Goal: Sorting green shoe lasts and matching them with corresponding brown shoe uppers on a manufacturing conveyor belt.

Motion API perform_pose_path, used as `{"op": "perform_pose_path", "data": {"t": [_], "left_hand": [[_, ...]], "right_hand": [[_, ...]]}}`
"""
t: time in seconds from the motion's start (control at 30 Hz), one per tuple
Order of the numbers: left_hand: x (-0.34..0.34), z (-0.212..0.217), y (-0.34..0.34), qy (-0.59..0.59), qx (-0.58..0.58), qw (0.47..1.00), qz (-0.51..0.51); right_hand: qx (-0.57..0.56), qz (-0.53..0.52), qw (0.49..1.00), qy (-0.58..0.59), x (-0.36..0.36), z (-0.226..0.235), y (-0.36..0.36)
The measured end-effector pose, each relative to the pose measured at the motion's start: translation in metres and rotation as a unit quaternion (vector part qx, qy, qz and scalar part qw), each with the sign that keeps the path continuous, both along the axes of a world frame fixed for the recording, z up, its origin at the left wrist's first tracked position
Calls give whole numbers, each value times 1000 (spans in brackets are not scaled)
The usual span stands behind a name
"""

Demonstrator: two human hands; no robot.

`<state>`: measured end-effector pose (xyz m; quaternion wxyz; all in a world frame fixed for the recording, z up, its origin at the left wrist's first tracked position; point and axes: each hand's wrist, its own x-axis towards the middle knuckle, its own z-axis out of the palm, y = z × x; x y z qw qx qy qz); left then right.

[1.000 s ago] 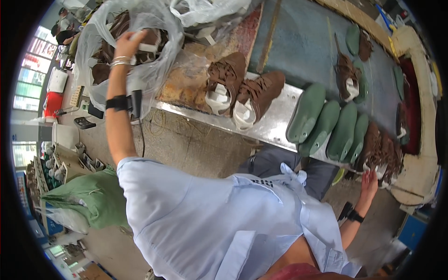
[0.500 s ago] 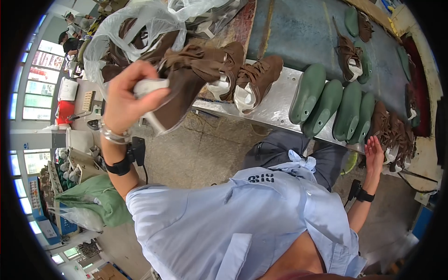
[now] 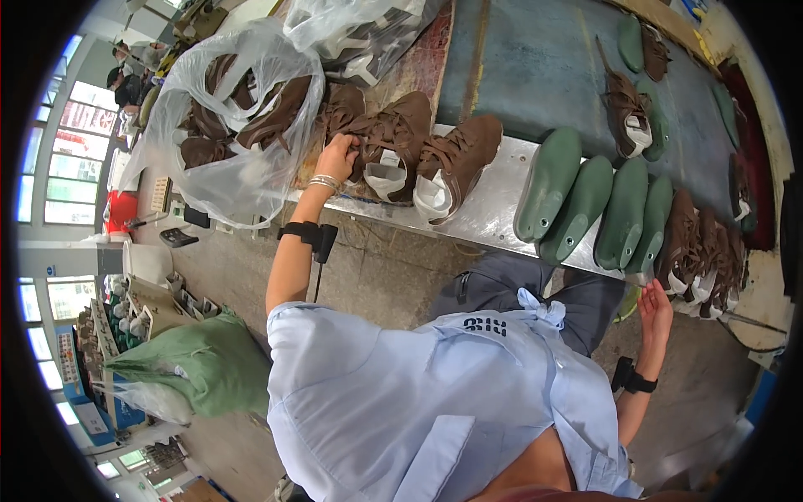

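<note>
Brown shoe: where located?

On near side of tabletop, at left end of a row of three. Partly hidden by left hand. Just to the right: laced shoe, then second laced shoe, both with white showing at the opening.

State of left hand?

Fingers bent onto near end of brown shoe, grasping it. Worn at wrist: thin bracelets. Worn farther up forearm: black strap.

State of right hand?

Released; fingers loosely bent, with nothing grasped. Positioned at near edge of tabletop, close to a row of four green shoe forms. Contact with edge: cannot tell.

Items beyond the forms?

To the right: cluster of brown shoes, overlapping. Farther back: single shoe, beside another green form.

Items left of brown shoe?

Clear plastic bag, with mouth open and more shoes inside. Farther back: second plastic bag, with white pieces visible through it.
</note>
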<state>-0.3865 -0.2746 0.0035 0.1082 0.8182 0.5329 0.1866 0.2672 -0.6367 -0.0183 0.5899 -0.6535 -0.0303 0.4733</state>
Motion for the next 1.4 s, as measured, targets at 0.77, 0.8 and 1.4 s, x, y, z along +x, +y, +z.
{"op": "perform_pose_path", "data": {"t": [0.77, 0.8, 1.4], "left_hand": [[-191, 107, 203, 27, 228, 807, 544], [-219, 105, 205, 34, 197, 799, 567], [-100, 166, 92, -63, 137, 986, 75]], "right_hand": [[-127, -3, 990, -59, -23, 28, 0], [-126, 3, 991, -55, -20, 26, 4], [-104, 1, 994, -30, -45, 22, 18]]}}
